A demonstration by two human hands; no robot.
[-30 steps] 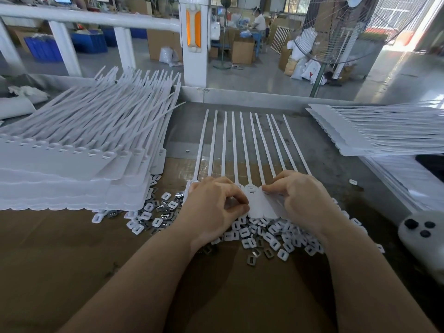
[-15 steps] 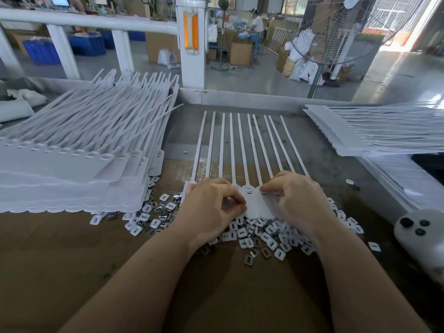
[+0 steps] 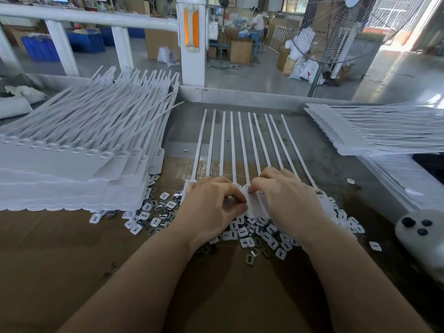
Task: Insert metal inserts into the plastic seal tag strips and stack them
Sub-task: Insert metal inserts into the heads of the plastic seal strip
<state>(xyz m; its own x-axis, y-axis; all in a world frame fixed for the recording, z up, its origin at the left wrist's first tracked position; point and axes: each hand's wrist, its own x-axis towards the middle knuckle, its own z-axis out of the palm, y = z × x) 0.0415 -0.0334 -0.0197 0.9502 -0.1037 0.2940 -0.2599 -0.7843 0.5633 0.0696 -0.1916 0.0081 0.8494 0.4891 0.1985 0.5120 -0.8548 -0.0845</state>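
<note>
At the far left lay a tall stack (image 3: 72, 164) of white tag strips, heads toward the person and tails fanned away, probably so that each fresh strip could be laid on without turning it. Loose inserts (image 3: 153, 212) were scattered at its foot and ran on under both hands, within reach of either.

The left hand (image 3: 211, 210) rested on the near end of the strip (image 3: 249, 198) in the middle of the table (image 3: 182, 131), fingers curled with thumb and forefinger tips drawn together. It seemed to pinch an insert, though the piece itself was hidden. The strip's ten tails pointed straight away, which kept its heads lined up along the near edge where the sockets could be reached.

The right hand (image 3: 288, 200) lay on the heads beside the left, fingers bent and tips pressed down at a socket, likely seating an insert and pinning the strip flat.

At the right, a second stack (image 3: 360, 133) lay sideways, apart from the first. A white device (image 3: 420, 231) sat by the table's edge.
</note>
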